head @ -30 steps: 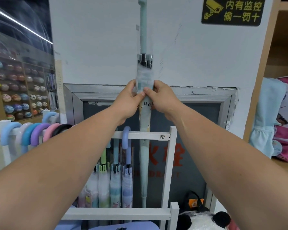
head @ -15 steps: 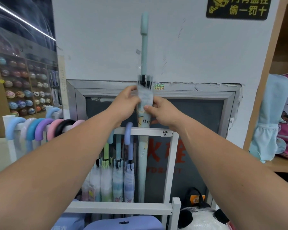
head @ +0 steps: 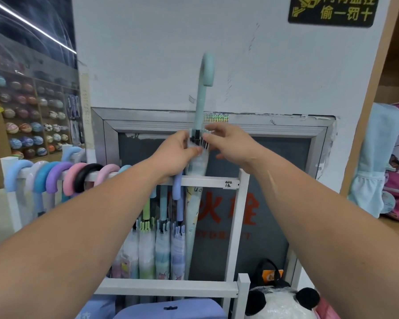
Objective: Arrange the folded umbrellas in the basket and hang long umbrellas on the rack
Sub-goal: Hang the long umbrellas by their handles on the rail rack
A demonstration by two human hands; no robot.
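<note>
I hold a long mint-green umbrella (head: pixel 202 97) upright in front of the white rack (head: pixel 212 181); its hook handle points up and its canopy, in a clear sleeve, runs down behind the rack's top rail. My left hand (head: pixel 177 155) grips the canopy just below the black rib tips. My right hand (head: pixel 230 146) pinches the sleeve at the rib tips, fingers loosely spread. Several long umbrellas with pastel and black hook handles (head: pixel 55 176) hang on the rail to the left. No basket or folded umbrellas are in view.
A panda plush (head: pixel 281 305) and a purple bag (head: pixel 171 309) sit at the rack's foot. A wooden shelf with blue and pink bags (head: pixel 378 157) stands on the right. Shelves of balls (head: pixel 32 125) fill the far left. A white wall lies straight behind.
The mint umbrella has come down along the rack, so its hook handle is now fully in view. Both hands slid up from the canopy to the rib tips.
</note>
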